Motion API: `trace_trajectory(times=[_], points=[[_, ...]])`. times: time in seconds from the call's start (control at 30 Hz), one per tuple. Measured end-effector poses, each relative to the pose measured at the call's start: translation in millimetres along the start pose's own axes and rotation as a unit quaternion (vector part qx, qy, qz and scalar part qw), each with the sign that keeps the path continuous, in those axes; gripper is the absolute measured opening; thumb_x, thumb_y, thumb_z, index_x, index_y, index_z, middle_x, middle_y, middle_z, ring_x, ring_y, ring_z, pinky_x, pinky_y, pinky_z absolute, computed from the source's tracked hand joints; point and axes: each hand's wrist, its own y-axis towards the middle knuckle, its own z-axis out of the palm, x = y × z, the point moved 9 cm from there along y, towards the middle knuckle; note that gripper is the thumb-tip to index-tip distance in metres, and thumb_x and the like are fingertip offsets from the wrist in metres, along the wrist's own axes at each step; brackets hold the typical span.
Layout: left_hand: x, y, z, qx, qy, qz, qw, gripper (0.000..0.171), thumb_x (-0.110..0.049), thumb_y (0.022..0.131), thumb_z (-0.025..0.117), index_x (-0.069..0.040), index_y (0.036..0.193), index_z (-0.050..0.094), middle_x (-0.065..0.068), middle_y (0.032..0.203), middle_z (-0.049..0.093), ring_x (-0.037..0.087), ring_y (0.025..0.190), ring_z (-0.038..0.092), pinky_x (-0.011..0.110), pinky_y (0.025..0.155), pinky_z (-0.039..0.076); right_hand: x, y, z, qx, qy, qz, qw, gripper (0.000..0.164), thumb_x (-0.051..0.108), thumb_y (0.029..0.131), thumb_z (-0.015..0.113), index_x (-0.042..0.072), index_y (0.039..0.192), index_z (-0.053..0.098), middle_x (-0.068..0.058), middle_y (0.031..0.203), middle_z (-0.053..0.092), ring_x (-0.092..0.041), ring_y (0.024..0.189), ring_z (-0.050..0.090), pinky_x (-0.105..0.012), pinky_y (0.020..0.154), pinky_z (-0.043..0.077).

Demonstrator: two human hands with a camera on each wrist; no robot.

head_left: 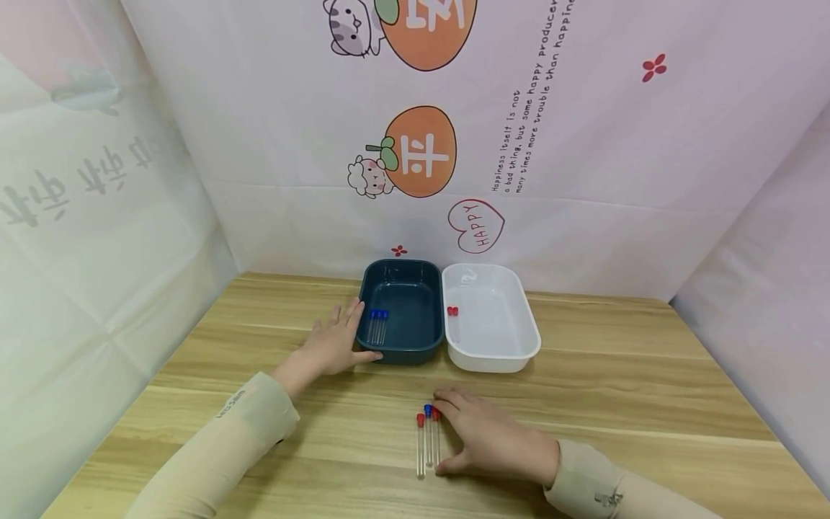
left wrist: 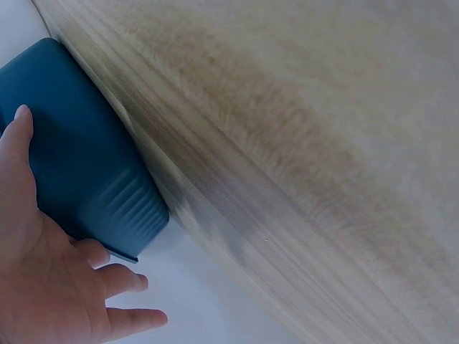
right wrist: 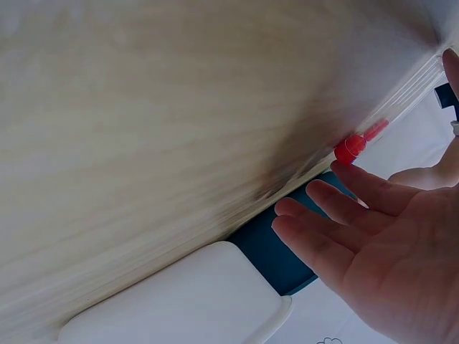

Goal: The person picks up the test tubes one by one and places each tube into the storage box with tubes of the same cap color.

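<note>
Three clear test tubes with coloured caps lie side by side on the table in the head view. The left one is a red-capped tube point(head_left: 421, 445), the middle a blue-capped tube point(head_left: 429, 438), the right another red-capped tube point(head_left: 436, 441). My right hand point(head_left: 489, 440) spans that right tube, forefinger at its red cap point(right wrist: 350, 148) and thumb near its glass end, fingers loosely extended. With fingers spread, my left hand point(head_left: 333, 344) rests against the left side of the dark blue tray point(head_left: 408, 356), its thumb along the front wall.
Three blue-capped tubes point(head_left: 379, 328) lie at the left inside the dark tray. Beside it stands a white tray point(head_left: 493, 362) with two red caps point(head_left: 452, 311) at its left wall. A printed white cloth point(head_left: 583, 238) hangs behind the wooden table point(head_left: 616, 389).
</note>
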Motion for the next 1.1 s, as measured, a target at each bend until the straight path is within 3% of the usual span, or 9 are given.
trace_trajectory(times=[0.5, 1.1], points=[[-1.0, -1.3, -1.1, 0.004, 0.007, -0.002, 1.0000, 0.111, -0.066, 0.092, 0.065, -0.002, 0.165, 0.008, 0.015, 0.171, 0.007, 0.048, 0.152, 0.011, 0.075, 0.113, 0.015, -1.7, -1.2, -7.7, -0.006, 0.036, -0.001, 0.999, 0.097, 0.049, 0.078, 0.087, -0.003, 0.150, 0.047, -0.017, 0.157, 0.042, -0.034, 0.144, 0.040, -0.050, 0.116, 0.035], [-1.2, -1.9, -1.5, 0.003, -0.012, 0.003, 0.9999, 0.110, -0.064, 0.092, 0.065, -0.002, 0.164, 0.009, 0.016, 0.171, 0.006, 0.048, 0.152, 0.011, 0.075, 0.113, 0.013, 6.5, -3.3, -37.2, -0.041, 0.003, -0.034, 0.999, 0.097, 0.044, 0.077, 0.090, -0.006, 0.149, 0.047, -0.022, 0.155, 0.043, -0.036, 0.141, 0.044, -0.050, 0.113, 0.039]])
